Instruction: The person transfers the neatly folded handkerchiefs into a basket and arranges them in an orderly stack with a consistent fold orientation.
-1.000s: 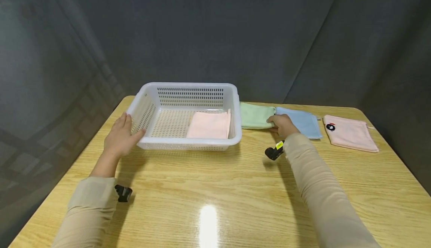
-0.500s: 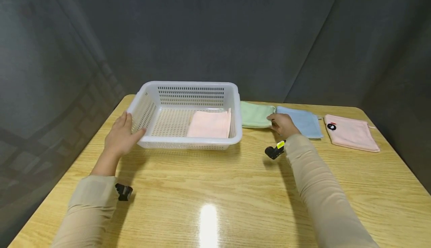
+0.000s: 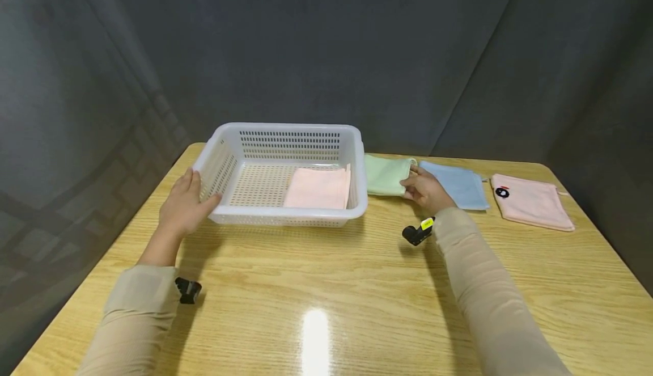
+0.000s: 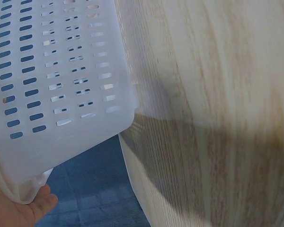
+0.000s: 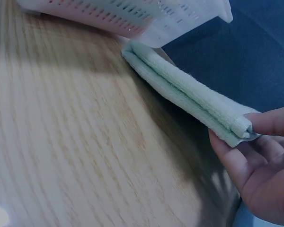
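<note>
My left hand [image 3: 186, 208] grips the left front corner of a white slotted plastic basket [image 3: 288, 212]. The left wrist view shows fingers [image 4: 42, 202] at the rim of the basket. A folded pink towel [image 3: 317, 189] lies inside at the basket's right end. Beside the basket is a folded green towel [image 3: 386, 175]. My right hand [image 3: 430, 190] pinches that towel's right edge between thumb and fingers. In the right wrist view the folded layers of the green towel [image 5: 184, 87] show, with the held end tilted up off the table.
A blue towel [image 3: 456, 186] lies just right of my right hand, partly behind it. Farther right is another pink towel [image 3: 530, 201] with a black round patch. Wood-grain table [image 3: 285, 285] stretches in front; a dark grey curtain [image 3: 326, 47] hangs behind its far edge.
My right hand has lifted the green towel's right edge a little and shifted its grip on it. The left hand and basket stay in place.
</note>
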`<state>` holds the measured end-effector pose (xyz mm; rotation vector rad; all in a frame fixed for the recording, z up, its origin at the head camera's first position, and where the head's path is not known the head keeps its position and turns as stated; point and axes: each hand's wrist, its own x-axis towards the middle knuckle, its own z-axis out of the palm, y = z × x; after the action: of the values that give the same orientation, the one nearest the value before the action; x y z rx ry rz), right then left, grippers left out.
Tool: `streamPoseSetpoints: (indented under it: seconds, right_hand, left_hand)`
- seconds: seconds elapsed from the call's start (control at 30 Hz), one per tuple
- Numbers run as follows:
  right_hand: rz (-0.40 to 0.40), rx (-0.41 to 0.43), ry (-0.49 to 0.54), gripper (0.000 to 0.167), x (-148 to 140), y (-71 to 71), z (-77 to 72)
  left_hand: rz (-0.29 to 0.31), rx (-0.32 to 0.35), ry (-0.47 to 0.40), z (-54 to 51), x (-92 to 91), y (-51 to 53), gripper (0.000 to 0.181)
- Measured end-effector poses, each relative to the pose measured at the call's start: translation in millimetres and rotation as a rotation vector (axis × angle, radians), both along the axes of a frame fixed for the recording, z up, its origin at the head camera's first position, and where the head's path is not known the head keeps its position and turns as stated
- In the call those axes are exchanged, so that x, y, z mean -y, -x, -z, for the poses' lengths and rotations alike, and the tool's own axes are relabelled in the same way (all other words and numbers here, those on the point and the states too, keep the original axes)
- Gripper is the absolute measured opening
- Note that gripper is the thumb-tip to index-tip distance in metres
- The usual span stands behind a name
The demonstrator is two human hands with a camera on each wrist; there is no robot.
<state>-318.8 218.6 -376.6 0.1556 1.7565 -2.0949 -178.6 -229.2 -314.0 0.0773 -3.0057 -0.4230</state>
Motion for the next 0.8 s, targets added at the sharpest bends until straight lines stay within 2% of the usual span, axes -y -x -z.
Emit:
streamPoseSetpoints:
  seconds: [0.17,0.37,0.6,0.8]
  right_hand:
    - [0.007,-0.068,0.071,0.069,2,-2.2,-3.8]
    - [0.047,-0.088,0.146,0.066,1,-4.8,-7.0]
    - [0.101,-0.094,0.304,0.066,2,-9.5,-14.6]
    - [0.141,-0.137,0.388,0.066,1,-12.9,-22.2]
  left_hand:
    - [0.003,-0.005,0.004,-0.4,-0.1,0.7,0.081]
    - [-0.003,-0.005,0.007,1.1,0.6,0.9,0.080]
    - [-0.006,0.007,0.005,2.3,1.3,0.7,0.080]
    - [-0.006,0.006,0.001,1.6,1.3,1.1,0.080]
